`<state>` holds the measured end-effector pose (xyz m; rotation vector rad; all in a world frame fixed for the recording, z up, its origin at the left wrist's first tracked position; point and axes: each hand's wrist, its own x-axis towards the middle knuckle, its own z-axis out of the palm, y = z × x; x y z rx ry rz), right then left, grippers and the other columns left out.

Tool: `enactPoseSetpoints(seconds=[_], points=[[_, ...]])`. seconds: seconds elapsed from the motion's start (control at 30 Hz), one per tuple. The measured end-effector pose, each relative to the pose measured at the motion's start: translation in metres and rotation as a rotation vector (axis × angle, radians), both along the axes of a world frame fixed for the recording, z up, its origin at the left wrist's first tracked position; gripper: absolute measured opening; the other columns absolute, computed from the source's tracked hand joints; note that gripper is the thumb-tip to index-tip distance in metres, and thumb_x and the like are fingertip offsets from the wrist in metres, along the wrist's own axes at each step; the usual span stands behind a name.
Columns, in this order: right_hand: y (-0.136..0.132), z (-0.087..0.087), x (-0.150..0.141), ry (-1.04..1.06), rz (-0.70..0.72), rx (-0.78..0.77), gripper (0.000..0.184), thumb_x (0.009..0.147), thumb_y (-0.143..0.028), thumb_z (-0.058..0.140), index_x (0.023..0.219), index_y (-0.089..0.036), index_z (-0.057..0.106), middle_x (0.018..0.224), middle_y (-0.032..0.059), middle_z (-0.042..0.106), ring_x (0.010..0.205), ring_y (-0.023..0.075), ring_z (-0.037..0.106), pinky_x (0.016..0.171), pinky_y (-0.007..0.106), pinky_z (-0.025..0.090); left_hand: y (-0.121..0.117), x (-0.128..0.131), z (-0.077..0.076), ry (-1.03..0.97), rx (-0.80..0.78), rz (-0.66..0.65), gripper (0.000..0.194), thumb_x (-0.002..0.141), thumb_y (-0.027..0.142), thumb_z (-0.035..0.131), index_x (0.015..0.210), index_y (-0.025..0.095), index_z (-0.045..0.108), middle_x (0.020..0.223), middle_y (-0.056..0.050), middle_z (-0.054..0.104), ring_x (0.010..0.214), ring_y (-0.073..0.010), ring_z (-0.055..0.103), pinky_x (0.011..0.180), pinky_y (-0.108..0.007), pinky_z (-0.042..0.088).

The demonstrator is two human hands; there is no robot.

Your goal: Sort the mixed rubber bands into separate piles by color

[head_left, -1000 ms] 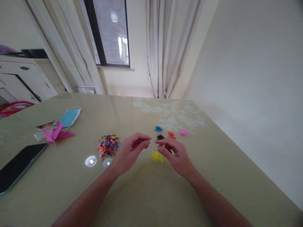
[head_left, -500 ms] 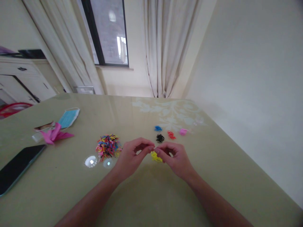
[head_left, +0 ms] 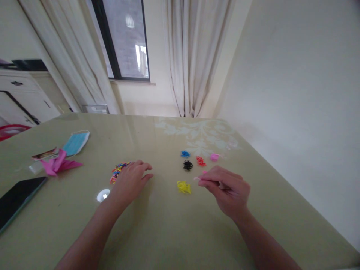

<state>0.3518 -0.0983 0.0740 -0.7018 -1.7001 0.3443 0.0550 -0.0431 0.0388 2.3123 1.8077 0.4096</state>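
Note:
My left hand [head_left: 132, 182] is over the near right side of a mixed heap of coloured rubber bands [head_left: 116, 171], fingers apart and holding nothing; it hides much of the heap. Further right, my right hand [head_left: 227, 191] pinches a small pale rubber band [head_left: 197, 179] between thumb and forefinger. Left of that hand lies a small yellow pile [head_left: 183, 187]. Beyond it are black bands [head_left: 187, 165], blue bands [head_left: 185, 153], red bands [head_left: 200, 161] and a pink pile [head_left: 214, 157]. A bit of brighter pink [head_left: 205, 172] shows just behind my right fingertips.
On the left of the table [head_left: 157, 232] lie a dark phone [head_left: 21, 200], a pink folded-paper shape [head_left: 59, 163] and a blue face mask [head_left: 75, 143]. A wall [head_left: 303, 112] runs along the right edge. Curtains [head_left: 191, 56] and a window stand behind.
My hands have parted from their meeting point above the yellow pile. The left moved left to the mixed heap and opened; the right moved right, still pinching. The view shifted slightly.

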Motion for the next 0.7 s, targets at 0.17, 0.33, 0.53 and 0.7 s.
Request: enactPoseSetpoints(seconds=[0.17, 0.33, 0.53, 0.7], points=[[0.000, 0.001, 0.001, 0.016, 0.005, -0.001, 0.019, 0.087, -0.011, 0.082, 0.096, -0.028, 0.084, 0.077, 0.0005, 0.079, 0.063, 0.0144, 0.068, 0.059, 0.028, 0.053, 0.002, -0.013, -0.007, 0.140, -0.100, 0.013, 0.024, 0.092, 0.025, 0.061, 0.110, 0.019, 0.076, 0.114, -0.013, 0.075, 0.112, -0.0327, 0.069, 0.099, -0.045, 0.049], [0.000, 0.002, 0.002, 0.053, -0.043, -0.030, 0.008, 0.091, -0.020, 0.080, 0.091, -0.027, 0.084, 0.074, 0.0024, 0.078, 0.055, 0.0146, 0.063, 0.052, 0.029, 0.049, 0.004, -0.010, -0.008, 0.159, -0.109, -0.012, 0.016, 0.093, 0.018, 0.057, 0.093, 0.019, 0.073, 0.102, -0.010, 0.075, 0.103, -0.0295, 0.069, 0.090, -0.040, 0.048], [0.022, 0.002, 0.025, -0.096, -0.104, -0.260, 0.015, 0.093, -0.035, 0.076, 0.087, -0.024, 0.083, 0.071, 0.0020, 0.076, 0.051, 0.0129, 0.056, 0.053, 0.027, 0.047, 0.005, -0.005, -0.005, 0.164, -0.104, -0.002, 0.017, 0.095, 0.019, 0.052, 0.089, 0.018, 0.068, 0.099, -0.011, 0.075, 0.097, -0.0288, 0.070, 0.082, -0.037, 0.046], [0.057, -0.013, 0.058, -0.468, -0.160, -0.470, 0.033, 0.092, -0.044, 0.071, 0.072, -0.020, 0.081, 0.061, 0.0012, 0.068, 0.055, 0.0136, 0.054, 0.054, 0.026, 0.037, 0.007, -0.002, -0.004, 0.102, -0.095, 0.065, 0.015, 0.094, 0.021, 0.051, 0.090, 0.020, 0.065, 0.094, -0.009, 0.077, 0.091, -0.0257, 0.072, 0.079, -0.033, 0.045]])
